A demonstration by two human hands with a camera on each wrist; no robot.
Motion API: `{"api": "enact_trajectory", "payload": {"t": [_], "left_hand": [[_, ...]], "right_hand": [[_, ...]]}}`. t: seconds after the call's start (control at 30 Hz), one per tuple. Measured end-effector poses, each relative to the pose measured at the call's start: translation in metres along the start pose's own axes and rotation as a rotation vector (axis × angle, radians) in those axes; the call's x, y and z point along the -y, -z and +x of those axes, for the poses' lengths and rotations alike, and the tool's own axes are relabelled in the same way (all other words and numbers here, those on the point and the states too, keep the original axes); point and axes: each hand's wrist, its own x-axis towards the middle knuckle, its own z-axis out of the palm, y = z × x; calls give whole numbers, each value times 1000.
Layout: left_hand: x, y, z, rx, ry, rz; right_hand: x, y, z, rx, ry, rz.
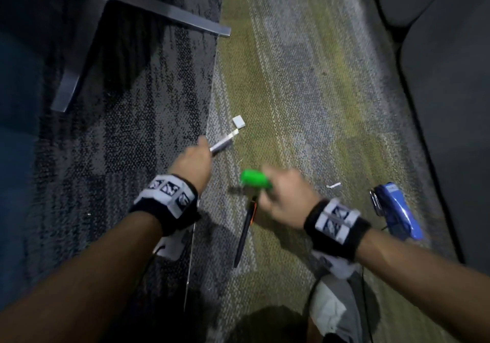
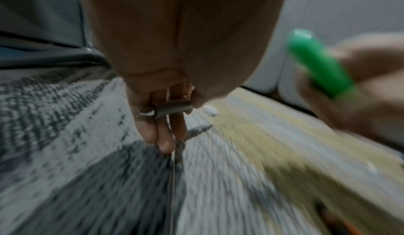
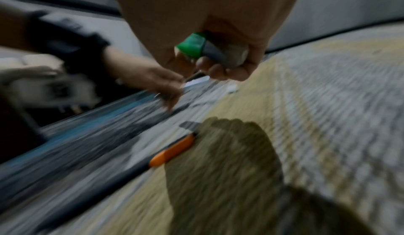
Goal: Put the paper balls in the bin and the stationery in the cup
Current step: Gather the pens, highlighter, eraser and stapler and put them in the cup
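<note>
My left hand (image 1: 195, 157) grips a grey pen (image 1: 222, 143) low over the carpet; in the left wrist view the pen (image 2: 172, 109) lies across the curled fingers. Just beyond its tip a white eraser (image 1: 238, 122) lies on the floor. My right hand (image 1: 281, 196) holds a green highlighter (image 1: 254, 179), and the right wrist view shows fingers curled round its green and grey body (image 3: 201, 46). Beneath that hand lies a black pen with an orange clip (image 1: 245, 234). A blue stapler (image 1: 397, 210) rests on the carpet to the right. No bin or cup is in view.
Metal chair legs (image 1: 169, 11) spread over the dark carpet at the upper left. A dark sofa (image 1: 450, 77) runs along the right edge. A small white paper scrap (image 1: 334, 185) lies between my right hand and the stapler. The wrist views are motion-blurred.
</note>
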Motion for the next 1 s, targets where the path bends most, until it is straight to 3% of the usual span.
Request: {"api": "enact_trajectory", "payload": {"t": [0.1, 0.17, 0.23, 0.33, 0.47, 0.57, 0.67, 0.73, 0.8, 0.87, 0.93, 1.0], "left_hand": [[-16, 27, 25, -121, -7, -191], [-38, 30, 41, -157, -184, -115], [-52, 19, 54, -90, -375, 44], [-48, -10, 69, 87, -420, 263], [-38, -18, 68, -43, -442, 326], [-29, -17, 52, -127, -470, 164], [-21, -8, 15, -204, -475, -110], [-11, 0, -9, -212, -514, -206], [-1, 13, -28, -204, -483, -248], [13, 32, -41, -250, -405, -308], [27, 59, -57, -350, -353, -403], [47, 91, -76, -425, -322, -566]], "right_hand": [[4, -36, -18, 416, 169, -203], [-3, -44, -16, 433, 193, -367], [-8, -43, -12, 422, 214, -410], [-12, -18, -17, 324, 199, -320], [-35, 35, -36, -22, -7, -240], [-68, 66, -60, -270, -374, -257], [-109, 85, -106, -358, -836, -346], [-130, 84, -137, -289, -1011, -369], [-140, 73, -153, -108, -1074, -338], [-143, 70, -155, -48, -1098, -288], [-133, 85, -147, -112, -1107, -258], [-105, 114, -135, -292, -1016, -266]]}}
